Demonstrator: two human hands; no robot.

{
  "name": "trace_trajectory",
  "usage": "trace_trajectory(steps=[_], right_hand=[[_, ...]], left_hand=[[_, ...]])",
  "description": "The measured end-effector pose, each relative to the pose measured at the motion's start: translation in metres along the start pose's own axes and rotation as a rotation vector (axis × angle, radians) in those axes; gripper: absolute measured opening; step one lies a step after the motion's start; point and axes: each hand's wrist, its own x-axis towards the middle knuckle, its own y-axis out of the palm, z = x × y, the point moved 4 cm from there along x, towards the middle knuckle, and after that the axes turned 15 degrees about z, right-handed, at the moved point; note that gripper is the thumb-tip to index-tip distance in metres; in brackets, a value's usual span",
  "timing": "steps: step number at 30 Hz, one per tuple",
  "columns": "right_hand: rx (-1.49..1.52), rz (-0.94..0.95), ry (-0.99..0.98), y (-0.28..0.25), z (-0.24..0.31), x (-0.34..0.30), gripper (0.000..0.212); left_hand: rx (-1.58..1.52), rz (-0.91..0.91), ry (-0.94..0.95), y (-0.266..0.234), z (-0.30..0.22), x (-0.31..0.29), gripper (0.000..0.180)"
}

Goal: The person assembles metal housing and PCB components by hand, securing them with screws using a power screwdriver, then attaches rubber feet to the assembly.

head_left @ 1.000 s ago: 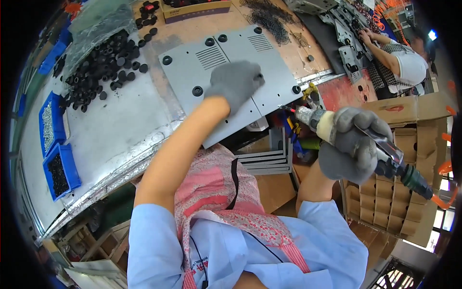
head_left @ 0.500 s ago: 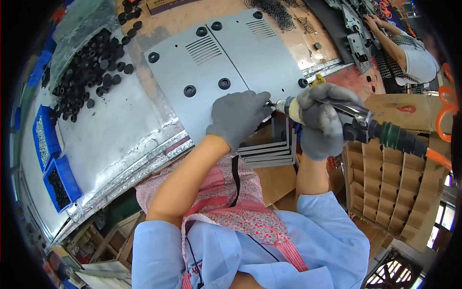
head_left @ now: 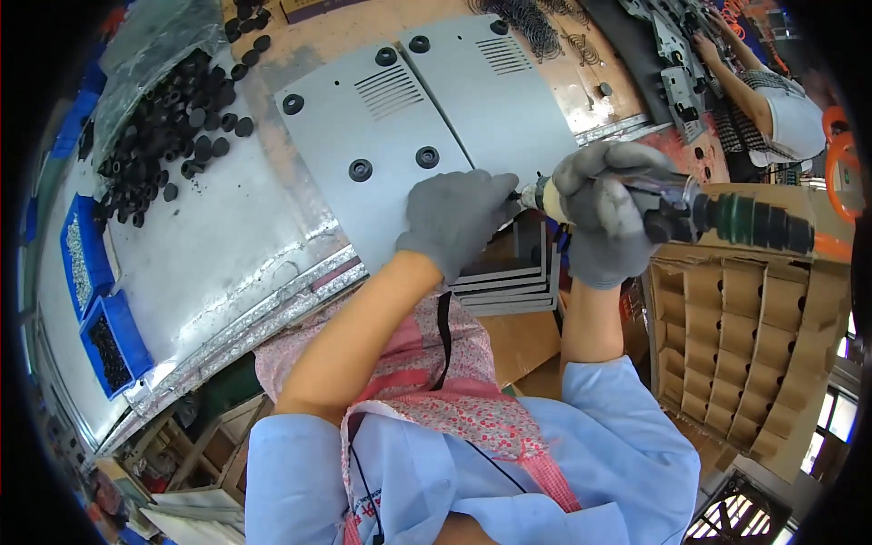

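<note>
Two light grey metal panels (head_left: 322,136) with slots lie side by side on the bench, a narrow dark gap between them. Several black rubber feet (head_left: 361,170) sit on them. My left hand (head_left: 457,222), in a grey glove, rests over the near edge of the panels. Its fingertips are pinched together at the driver's tip; what they hold is hidden. My right hand (head_left: 604,213), gloved too, is wrapped round a power screwdriver (head_left: 668,195) with a green-and-black rear end. The tool lies nearly level, its tip pointing left at my left fingers.
Loose black rubber feet (head_left: 195,118) spill from a plastic bag (head_left: 150,59) at the left. Blue bins (head_left: 118,345) hold small parts. Wire springs (head_left: 536,32) lie at the back. A divided cardboard box (head_left: 727,345) stands right; stacked metal frames (head_left: 509,286) are below my hands. A co-worker (head_left: 781,113) works at far right.
The right panel has slid slightly right, widening the gap. My right hand and the screwdriver have moved a little up and left, covering a rubber foot seen before. My left hand has shifted slightly right.
</note>
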Motion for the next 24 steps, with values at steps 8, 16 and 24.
trace_trajectory(steps=[8, 16, 24], right_hand=[[-0.047, -0.04, -0.225, 0.014, 0.043, 0.001, 0.033], [-0.071, 0.325, -0.466, 0.035, 0.072, -0.012, 0.04], [0.007, 0.341, -0.391, 0.048, 0.06, -0.011, 0.04]], left_hand=[[-0.039, -0.015, 0.01, -0.008, 0.005, -0.004, 0.022], [-2.217, -0.067, -0.024, -0.015, 0.02, -0.034, 0.045], [-2.292, 0.009, 0.036, -0.008, 0.003, -0.062, 0.037]])
